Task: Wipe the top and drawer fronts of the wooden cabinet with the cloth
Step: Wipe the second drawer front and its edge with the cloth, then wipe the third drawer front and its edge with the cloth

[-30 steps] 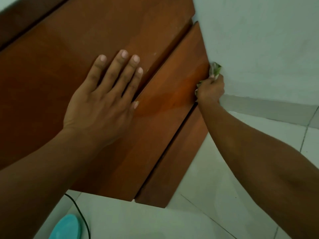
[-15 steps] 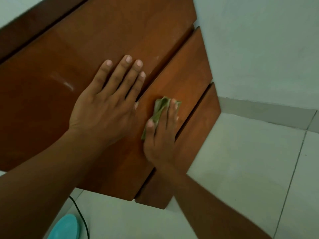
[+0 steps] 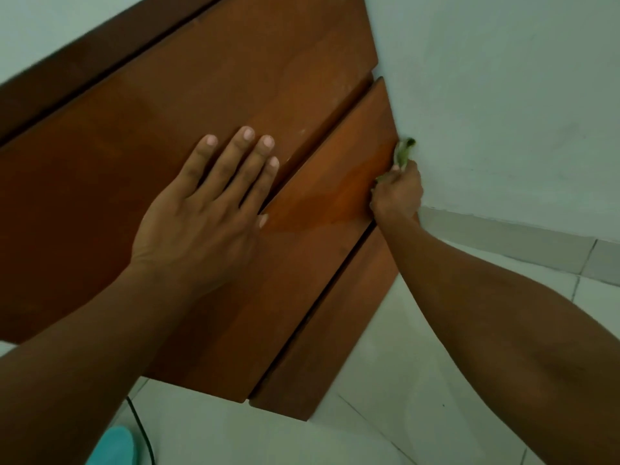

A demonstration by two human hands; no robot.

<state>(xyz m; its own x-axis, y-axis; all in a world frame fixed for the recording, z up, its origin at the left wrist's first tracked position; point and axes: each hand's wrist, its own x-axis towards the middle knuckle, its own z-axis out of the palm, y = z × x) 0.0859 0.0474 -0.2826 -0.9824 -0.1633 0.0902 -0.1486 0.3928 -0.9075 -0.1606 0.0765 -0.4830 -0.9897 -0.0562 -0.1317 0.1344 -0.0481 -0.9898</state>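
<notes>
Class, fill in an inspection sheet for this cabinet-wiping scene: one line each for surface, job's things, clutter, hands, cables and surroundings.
Surface: wooden cabinet top, reddish-brown; upper drawer front shows a damp-looking sheen.
Job's things: green cloth bunched at the drawer front's wall-side edge.
Clutter: turquoise object on the floor, partly cut off.
Hands: left hand flat on the cabinet top, fingers spread; right hand closed on the cloth.
Cables: black cable on the floor beside the turquoise object.
Surroundings: pale wall, tiled floor.

Pale wall (image 3: 503, 95), tiled floor (image 3: 385, 380) (dim)
</notes>
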